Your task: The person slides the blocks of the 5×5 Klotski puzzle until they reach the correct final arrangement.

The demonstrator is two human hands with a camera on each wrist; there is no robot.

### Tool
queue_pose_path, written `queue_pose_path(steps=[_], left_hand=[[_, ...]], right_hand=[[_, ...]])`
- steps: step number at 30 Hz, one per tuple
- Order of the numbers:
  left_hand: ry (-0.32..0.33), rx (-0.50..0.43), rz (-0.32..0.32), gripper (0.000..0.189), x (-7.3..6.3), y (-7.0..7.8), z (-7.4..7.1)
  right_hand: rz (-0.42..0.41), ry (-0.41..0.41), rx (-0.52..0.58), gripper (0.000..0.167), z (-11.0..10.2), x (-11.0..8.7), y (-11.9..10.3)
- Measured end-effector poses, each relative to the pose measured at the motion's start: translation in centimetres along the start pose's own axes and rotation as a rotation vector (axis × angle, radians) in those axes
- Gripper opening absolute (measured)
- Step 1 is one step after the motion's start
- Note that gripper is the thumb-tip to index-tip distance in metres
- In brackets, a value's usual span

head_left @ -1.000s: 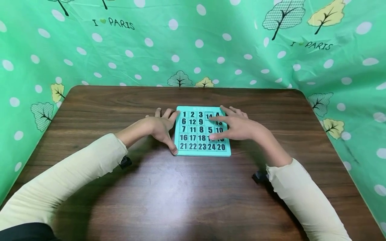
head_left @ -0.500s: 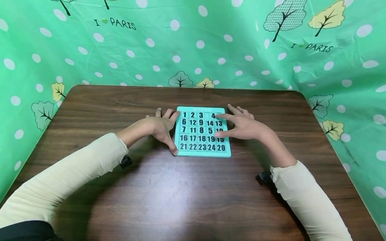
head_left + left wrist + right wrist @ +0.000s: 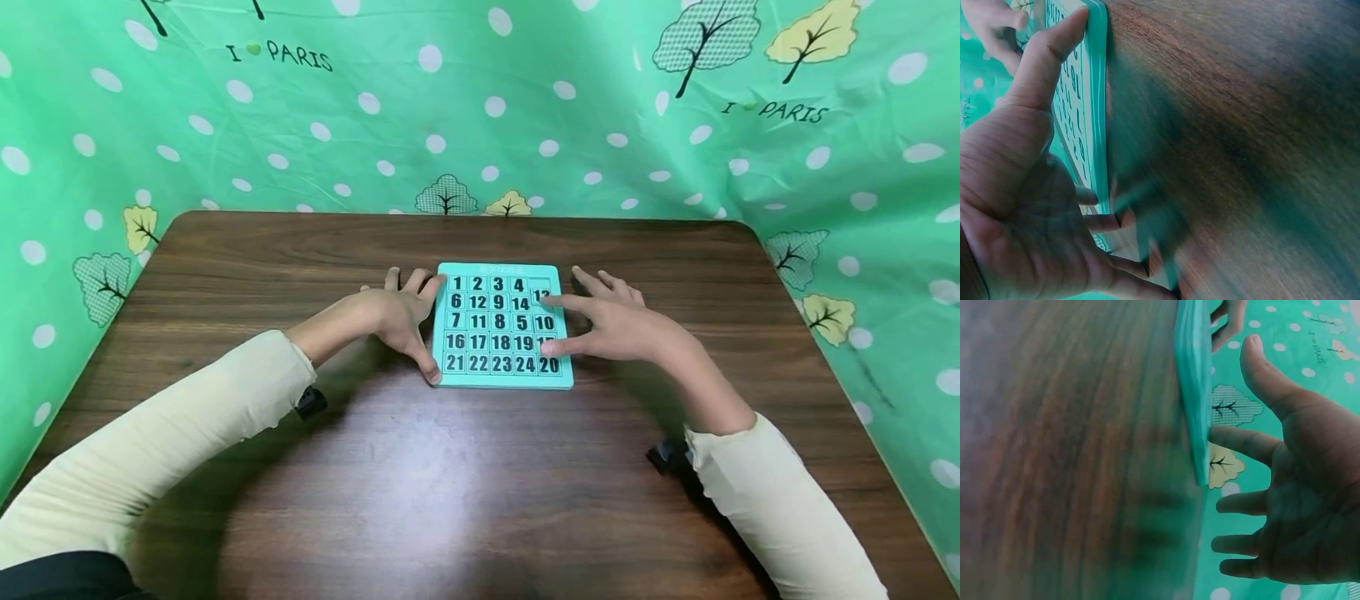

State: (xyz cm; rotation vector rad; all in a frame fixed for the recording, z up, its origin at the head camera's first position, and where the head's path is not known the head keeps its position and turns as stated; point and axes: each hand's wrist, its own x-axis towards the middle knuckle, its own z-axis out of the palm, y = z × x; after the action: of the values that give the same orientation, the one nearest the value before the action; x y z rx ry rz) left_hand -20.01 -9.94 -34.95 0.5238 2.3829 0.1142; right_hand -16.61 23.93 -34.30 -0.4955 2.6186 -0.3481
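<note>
A turquoise number sliding puzzle point(image 3: 504, 385) lies flat on the brown table, printed with black numbers. My left hand point(image 3: 401, 318) spans the puzzle's left side with its fingers spread. Its thumb point(image 3: 1072, 34) presses the near left corner and the index finger touches near the far left corner. My right hand point(image 3: 618, 323) reaches over the right edge, index finger extended onto the 13 tile point(image 3: 538, 295). That tile sits between the top and second rows of the right column. The right thumb point(image 3: 558, 346) overlaps the 15 tile, partly hiding it.
The wooden table point(image 3: 420, 483) spreads around the puzzle on all sides. Behind it and along both sides hangs a green curtain point(image 3: 465, 92) with white dots and trees. A dark wrist camera point(image 3: 663, 458) shows under the right sleeve.
The 14 tile has slid down into the second row, the 4 tile left along the top row, and the 13 tile partway up. My right hand has shifted right; the left stays.
</note>
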Motion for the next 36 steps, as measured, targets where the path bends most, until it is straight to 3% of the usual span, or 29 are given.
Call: queue_pose_path(steps=[4,9,17,24,36], left_hand=[[0.002,-0.002,0.006,0.164,-0.2,-0.2,-0.1],[-0.006,0.001,0.003,0.164,-0.2,-0.2,0.0],[-0.004,-0.010,0.005,0.164,-0.1,-0.1,-0.1],[-0.007,-0.006,0.006,0.165,0.1,-0.1,0.0],[-0.007,-0.008,0.001,0.165,0.0,-0.2,0.0]], right_hand=[[0.003,0.032,-0.002,0.092,0.0,1.0,-0.6],[-0.059,0.014,0.000,0.090,0.4,1.2,-1.7],[-0.004,0.023,-0.016,0.086,0.1,-0.4,-0.7],[-0.090,0.014,0.002,0.080,1.2,-1.4,-1.8],[-0.050,0.009,-0.036,0.085,0.8,0.5,-2.2]])
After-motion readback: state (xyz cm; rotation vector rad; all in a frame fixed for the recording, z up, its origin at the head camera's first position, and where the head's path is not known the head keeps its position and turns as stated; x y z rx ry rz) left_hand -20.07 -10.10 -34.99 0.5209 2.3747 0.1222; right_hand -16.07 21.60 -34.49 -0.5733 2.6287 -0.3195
